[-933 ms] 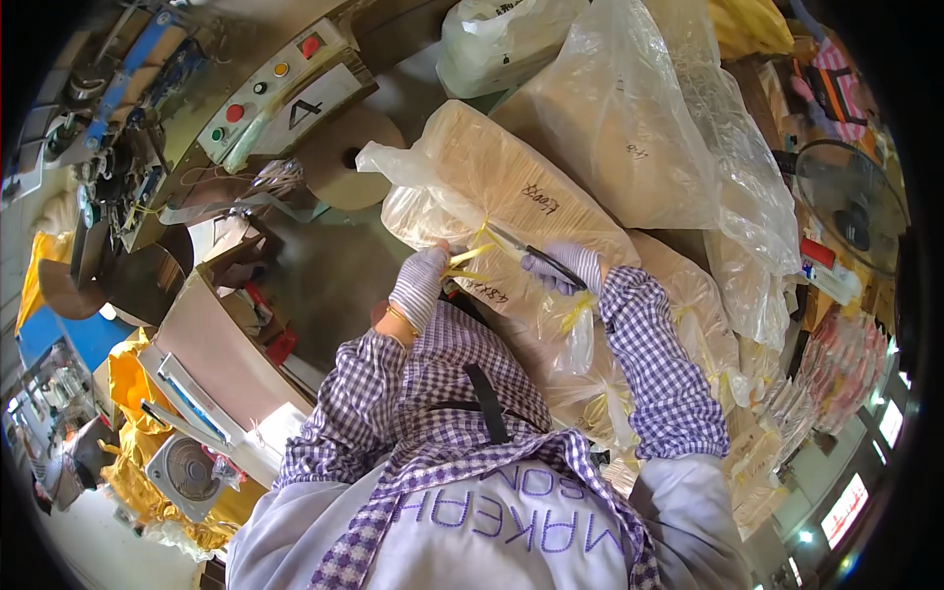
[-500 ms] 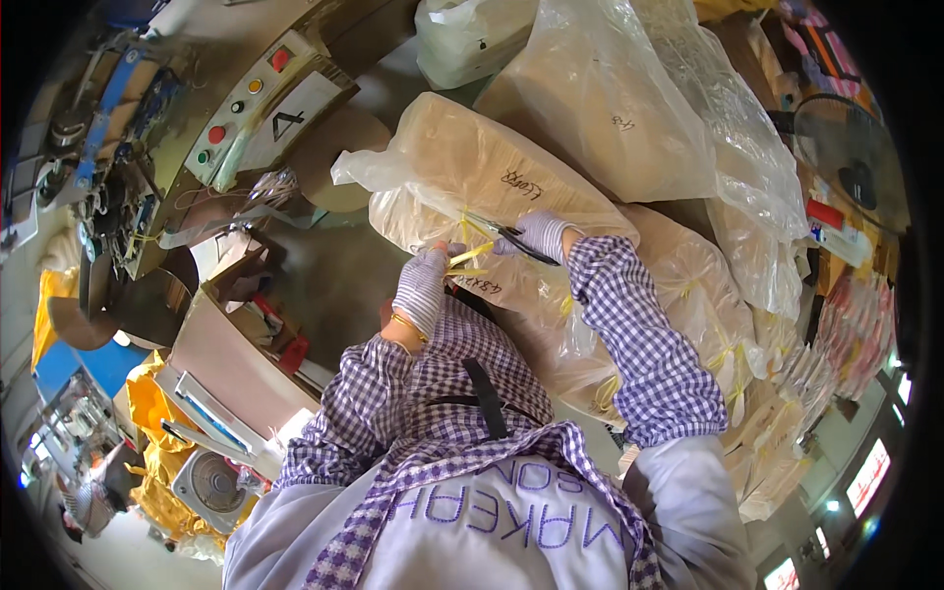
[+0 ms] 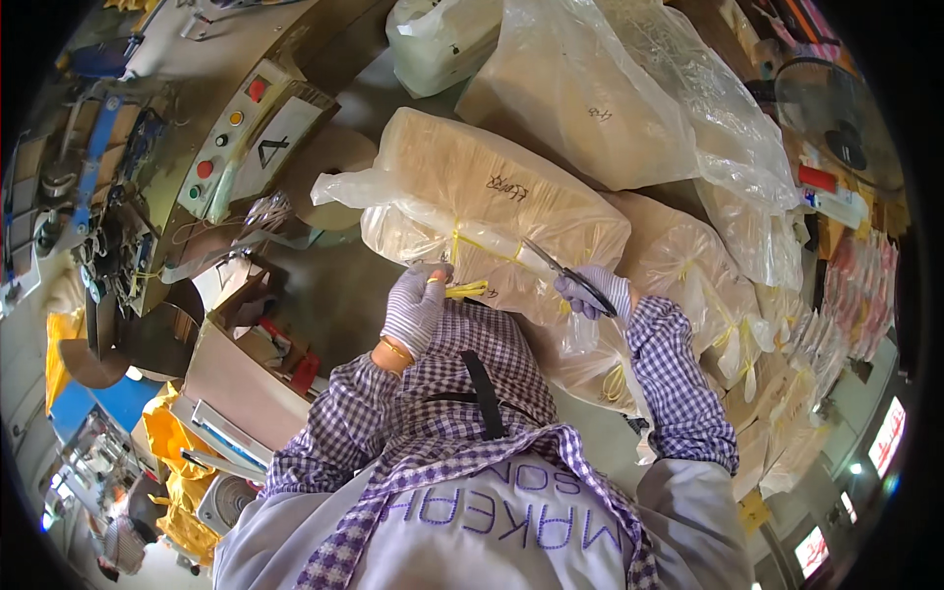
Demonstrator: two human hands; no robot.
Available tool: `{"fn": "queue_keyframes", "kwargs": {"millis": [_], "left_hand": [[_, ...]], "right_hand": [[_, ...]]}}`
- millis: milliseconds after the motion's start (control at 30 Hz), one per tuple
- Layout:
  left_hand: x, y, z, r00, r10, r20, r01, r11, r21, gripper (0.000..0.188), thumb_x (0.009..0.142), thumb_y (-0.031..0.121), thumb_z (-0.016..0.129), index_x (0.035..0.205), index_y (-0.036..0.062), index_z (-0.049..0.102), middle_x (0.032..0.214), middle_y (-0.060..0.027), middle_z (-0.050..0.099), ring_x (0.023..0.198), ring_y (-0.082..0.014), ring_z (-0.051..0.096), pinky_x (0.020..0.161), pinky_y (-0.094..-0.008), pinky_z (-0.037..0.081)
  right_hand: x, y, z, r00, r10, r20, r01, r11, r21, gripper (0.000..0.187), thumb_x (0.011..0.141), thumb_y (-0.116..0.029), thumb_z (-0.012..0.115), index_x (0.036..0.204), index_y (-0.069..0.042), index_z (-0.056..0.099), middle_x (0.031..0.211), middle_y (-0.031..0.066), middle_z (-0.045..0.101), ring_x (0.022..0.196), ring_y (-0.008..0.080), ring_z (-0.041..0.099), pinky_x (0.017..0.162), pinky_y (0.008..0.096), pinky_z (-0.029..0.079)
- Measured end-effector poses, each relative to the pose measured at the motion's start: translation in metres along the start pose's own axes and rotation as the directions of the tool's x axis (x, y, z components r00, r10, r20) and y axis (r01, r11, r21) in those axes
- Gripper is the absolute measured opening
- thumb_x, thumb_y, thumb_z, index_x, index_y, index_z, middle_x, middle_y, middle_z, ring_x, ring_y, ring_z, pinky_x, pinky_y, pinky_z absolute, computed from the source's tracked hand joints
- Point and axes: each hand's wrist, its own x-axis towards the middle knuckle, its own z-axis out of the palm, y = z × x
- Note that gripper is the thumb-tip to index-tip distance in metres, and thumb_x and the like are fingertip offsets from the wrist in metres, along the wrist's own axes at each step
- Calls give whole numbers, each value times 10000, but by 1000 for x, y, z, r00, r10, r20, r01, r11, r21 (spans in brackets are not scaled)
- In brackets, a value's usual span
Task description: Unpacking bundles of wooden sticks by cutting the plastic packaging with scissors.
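Observation:
My left hand point(image 3: 413, 310), in a striped glove, is closed on a short bunch of yellow cord point(image 3: 466, 289) that sticks out to its right. To the right, my right hand point(image 3: 600, 292), gloved the same way, grips dark-handled scissors point(image 3: 560, 264) whose blades point up and left. Both hands are at the near side of a large tan bundle point(image 3: 501, 162) wrapped in clear plastic. More yellow cord point(image 3: 455, 239) runs across its gathered plastic, and a twisted plastic end point(image 3: 339, 189) pokes out at its left. The scissor tips lie over the wrapping; whether they touch it cannot be told.
Other plastic-wrapped bundles point(image 3: 678, 246) lie to the right and behind, with a white sack point(image 3: 442, 49) at the far side. Left stands a machine with a button panel point(image 3: 228, 128). Nearer is an open-sided bench point(image 3: 236, 379). A fan point(image 3: 836, 128) stands far right.
My right hand has drawn the scissors right, away from the left hand and the cord. My left hand has shifted slightly left and down, still holding the yellow cord. The whole view has shifted a little.

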Motion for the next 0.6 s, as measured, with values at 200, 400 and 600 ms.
{"fn": "queue_keyframes", "kwargs": {"millis": [200,400,600], "left_hand": [[-2,13,1,947,-314,69,319,891,-321,236,850,162,435,925,-22,560,831,-59,569,757,-116,499,708,-219,393],[-6,11,6,963,-268,21,254,879,-404,253,851,186,449,938,-27,554,845,-64,567,776,-118,498,718,-215,388],[-7,6,8,969,-247,-3,227,896,-383,234,851,153,439,941,-31,552,850,-73,566,796,-127,508,735,-224,395]], "right_hand": [[11,-27,20,989,-142,38,147,975,-168,324,760,-383,531,739,-61,501,536,11,458,386,84,403,337,214,335],[31,-55,31,974,-185,128,212,945,-249,406,739,-451,548,705,-49,503,521,31,453,385,101,412,337,223,336],[41,-62,31,991,-53,122,74,982,-171,420,720,-464,570,678,-49,511,500,26,443,360,104,392,320,217,311]]}}
